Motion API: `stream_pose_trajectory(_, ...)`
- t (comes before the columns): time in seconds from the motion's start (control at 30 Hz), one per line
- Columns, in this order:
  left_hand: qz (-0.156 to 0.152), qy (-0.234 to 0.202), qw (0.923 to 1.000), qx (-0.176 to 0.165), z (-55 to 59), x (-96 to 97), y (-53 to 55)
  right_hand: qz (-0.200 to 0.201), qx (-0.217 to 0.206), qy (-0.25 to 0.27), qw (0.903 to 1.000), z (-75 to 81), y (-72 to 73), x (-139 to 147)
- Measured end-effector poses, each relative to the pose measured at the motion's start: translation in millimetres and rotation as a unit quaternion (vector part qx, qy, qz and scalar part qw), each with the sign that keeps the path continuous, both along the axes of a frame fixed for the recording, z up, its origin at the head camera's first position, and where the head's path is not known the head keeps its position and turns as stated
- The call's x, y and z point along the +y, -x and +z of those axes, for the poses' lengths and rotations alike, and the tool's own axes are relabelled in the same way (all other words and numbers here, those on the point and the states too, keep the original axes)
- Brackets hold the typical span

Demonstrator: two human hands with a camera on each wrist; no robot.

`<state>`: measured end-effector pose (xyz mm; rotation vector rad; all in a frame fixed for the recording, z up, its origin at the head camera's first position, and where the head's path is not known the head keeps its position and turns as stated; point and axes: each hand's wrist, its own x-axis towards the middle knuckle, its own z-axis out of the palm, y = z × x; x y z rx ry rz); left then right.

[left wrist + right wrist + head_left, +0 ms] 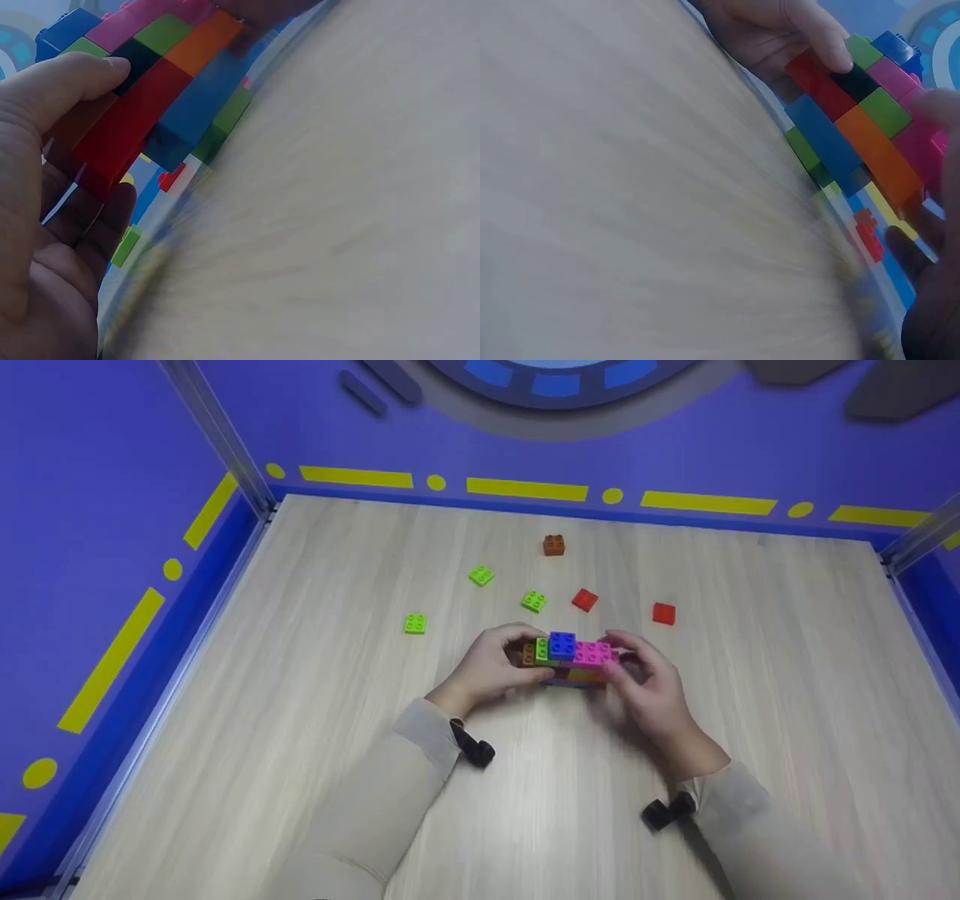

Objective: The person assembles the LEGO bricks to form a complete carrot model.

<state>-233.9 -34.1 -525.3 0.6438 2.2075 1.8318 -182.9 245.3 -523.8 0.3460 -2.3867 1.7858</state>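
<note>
A stacked structure of coloured toy building bricks [576, 673] is between the two hands near the middle of the table. A small blue brick [562, 645] tops it, beside a pink brick [592, 653]. My left hand [491, 664] grips its left end, the thumb pressing a dark brick [139, 61] in the left wrist view. At the other end, my right hand [654, 684] holds the pink and orange side. Red, orange and blue bricks form lower layers, with a green brick [802, 148] at the bottom. Some of the right fingers are hidden.
Loose bricks lie beyond the hands: lime ones [415, 624], flat red ones [664, 613] and a brown one [553, 545]. Blue-purple panels [360, 442] with yellow marks wall the wooden table [315, 607] at the back and sides. Each wrist wears a small black camera.
</note>
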Motion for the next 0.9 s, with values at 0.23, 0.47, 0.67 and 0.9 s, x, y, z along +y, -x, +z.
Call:
stream_pose_trajectory(0.23, 0.018, -0.004, 0.9998, -0.010, -0.7, 1.9, 0.0, -0.021, -0.025, -0.021, 0.9993, 37.7, 26.2, 10)
stream_pose_trajectory(0.47, 0.022, -0.003, 0.9997, 0.002, -0.6, 0.5, -0.4, -0.015, -0.079, -0.095, 0.9922, 75.6, 83.9, 13)
stream_pose_trajectory(0.67, 0.013, -0.008, 0.9999, -0.002, -0.4, 2.7, -0.2, -0.006, -0.110, -0.167, 0.9797, 94.9, 131.7, 15)
stream_pose_trajectory(0.9, 0.025, -0.003, 0.9997, 0.000, -0.5, 1.9, 0.1, 0.037, -0.098, -0.273, 0.9564, 88.0, 176.3, 4)
